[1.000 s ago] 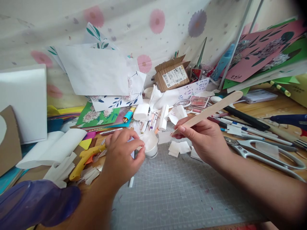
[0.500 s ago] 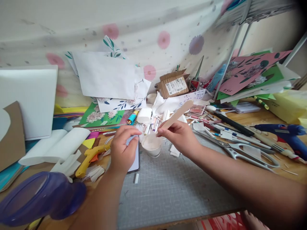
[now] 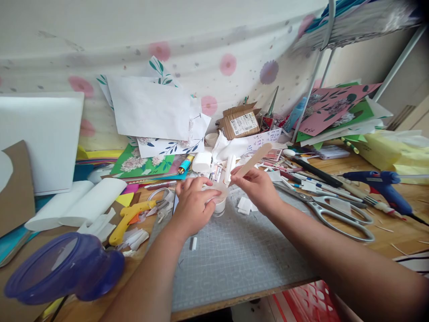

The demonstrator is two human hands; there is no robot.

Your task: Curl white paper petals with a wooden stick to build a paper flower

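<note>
A small pale cup [image 3: 220, 208] stands on the grey cutting mat [image 3: 234, 264]. My left hand [image 3: 196, 203] is at its left side, thumb by the wall and fingers across the rim, closed on it; part of the cup is hidden. In my right hand [image 3: 256, 185] a flat wooden craft stick [image 3: 255, 159] is pinched near its lower end. The stick slants up to the right, its low end close to the cup's rim. Beneath my left hand a phone is almost wholly covered. A short white piece [image 3: 194, 243] lies on the mat below.
Large scissors [image 3: 338, 217] and a blue glue gun [image 3: 378, 181] lie at the right. At the left are a yellow glue gun [image 3: 129, 219] and a purple translucent container [image 3: 63, 268]. Behind stand a cardboard box [image 3: 241, 123], papers and several pens.
My left hand has moved right, from beside the cup onto it, covering more of the phone. My right hand still holds the craft stick, now a little right of the cup. The view has shifted slightly.
</note>
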